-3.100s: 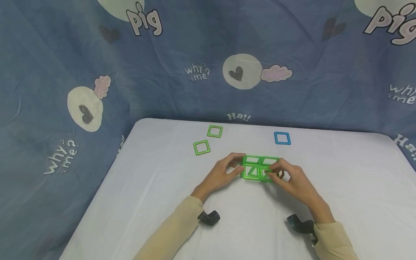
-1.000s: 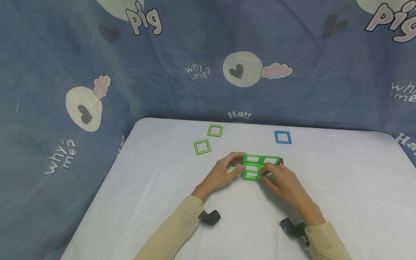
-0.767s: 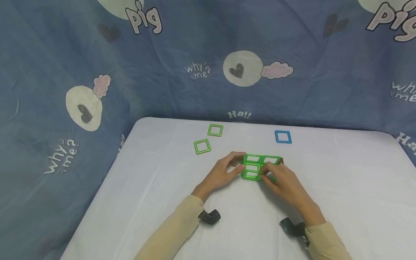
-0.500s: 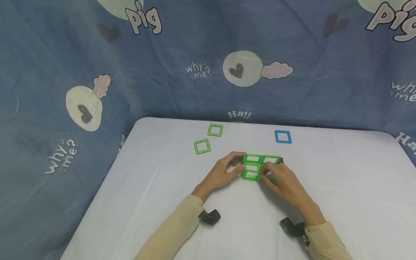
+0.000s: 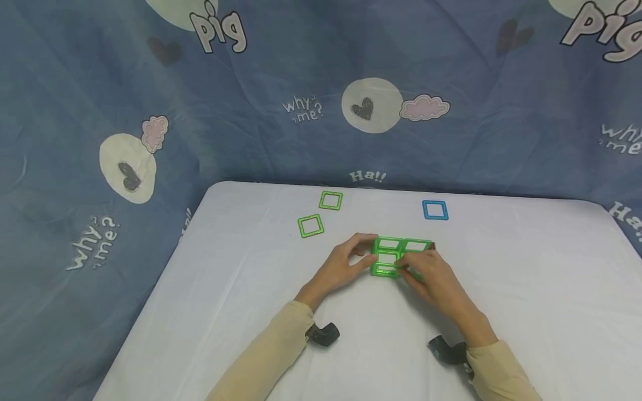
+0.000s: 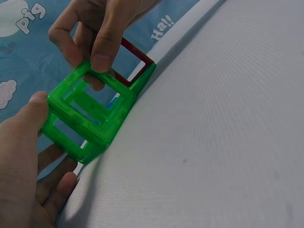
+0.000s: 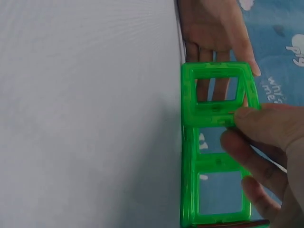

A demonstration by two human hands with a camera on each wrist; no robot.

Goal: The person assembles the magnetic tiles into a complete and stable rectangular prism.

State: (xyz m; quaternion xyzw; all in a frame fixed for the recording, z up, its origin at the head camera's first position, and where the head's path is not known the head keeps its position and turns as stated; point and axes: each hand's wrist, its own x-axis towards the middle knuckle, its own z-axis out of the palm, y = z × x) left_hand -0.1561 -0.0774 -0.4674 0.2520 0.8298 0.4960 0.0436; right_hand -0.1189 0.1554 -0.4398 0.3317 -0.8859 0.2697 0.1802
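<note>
A box-like structure of green square magnetic tiles (image 5: 403, 245) sits on the white table, with a red tile (image 6: 137, 53) at its right end. My left hand (image 5: 339, 268) grips the structure's left end, thumb at the near side and fingers reaching behind. With thumb and index finger, my right hand (image 5: 441, 281) pinches the edge of a green square tile (image 7: 189, 90) at the front left of the structure. In the right wrist view this tile overlaps the frames behind it. Whether its edges touch them all round cannot be told. My right hand hides the structure's right front.
Two loose green square tiles (image 5: 312, 234) lie flat at the back left of the white table (image 5: 241, 250). A blue square tile (image 5: 435, 218) lies at the back right. Behind the table hangs a blue printed cloth (image 5: 281, 67). Each wrist carries a black camera.
Since the earliest frame my right hand has shifted left along the structure, and slanted green bars no longer show there. Over the last half second the front opening looks slightly narrower. The left hand stays put.
</note>
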